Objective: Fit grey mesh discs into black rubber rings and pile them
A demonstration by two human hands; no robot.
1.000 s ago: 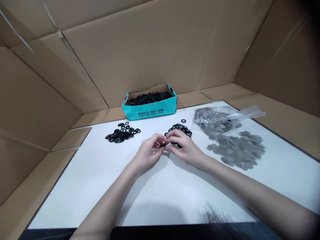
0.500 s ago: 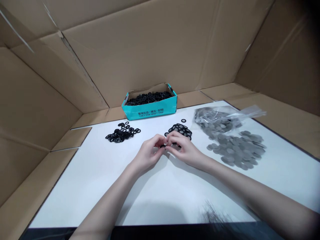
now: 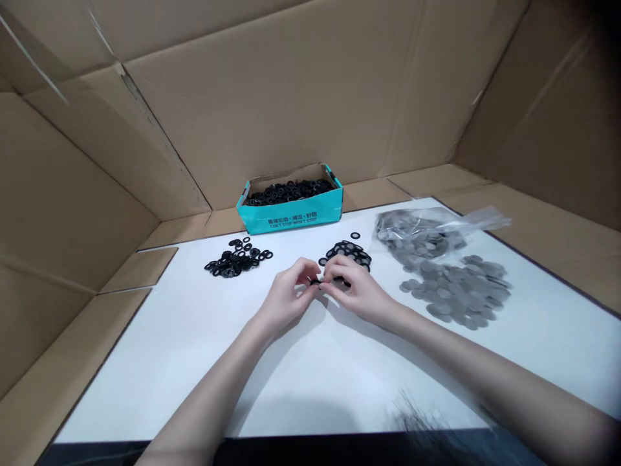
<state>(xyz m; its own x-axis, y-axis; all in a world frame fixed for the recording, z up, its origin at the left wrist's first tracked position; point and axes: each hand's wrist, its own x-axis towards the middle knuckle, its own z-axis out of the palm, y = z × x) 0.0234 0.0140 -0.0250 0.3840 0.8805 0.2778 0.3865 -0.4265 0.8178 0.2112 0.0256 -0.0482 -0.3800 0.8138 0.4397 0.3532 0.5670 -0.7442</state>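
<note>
My left hand (image 3: pixel 287 296) and my right hand (image 3: pixel 354 288) meet fingertip to fingertip over the white table (image 3: pixel 310 362). Both pinch a small black ring (image 3: pixel 316 282) between them. Just behind my right hand lies a small heap of black rings with grey centres (image 3: pixel 353 251). A pile of plain black rings (image 3: pixel 237 256) lies to the left. Loose grey discs (image 3: pixel 458 291) are spread to the right, spilling from a clear plastic bag (image 3: pixel 422 233).
A teal cardboard box (image 3: pixel 291 208) full of black rings stands at the back of the table. One stray ring (image 3: pixel 356 235) lies by it. Brown cardboard walls (image 3: pixel 291 90) surround the table on three sides.
My hands stay together on the ring; only the fingers shift slightly. The view has drifted a little.
</note>
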